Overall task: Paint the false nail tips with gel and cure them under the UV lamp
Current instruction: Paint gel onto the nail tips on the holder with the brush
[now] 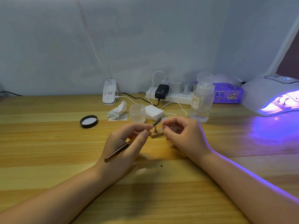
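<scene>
My left hand (pixel 124 146) grips a brown gel brush (pixel 119 150), whose tip points up and right toward my right hand. My right hand (pixel 182 135) pinches a small clear false nail tip (pixel 162 122) between thumb and forefinger, right at the brush tip. Just behind the hands, a small stand (pixel 155 130) and a wooden stick (pixel 157 135) rest on the table. The open frosted gel jar (pixel 137 113) stands behind them, and its black lid (pixel 89 121) lies to the left. At the far right the white UV lamp (pixel 265 92) glows purple.
On the wooden table (pixel 48 143) are a crumpled tissue (pixel 118 111), a stack of white pads (pixel 153 112), a clear pump bottle (pixel 201 101), a purple tissue pack (pixel 228 94), a power strip (pixel 171 96) with plugs and cables, and a clip lamp base (pixel 110 92).
</scene>
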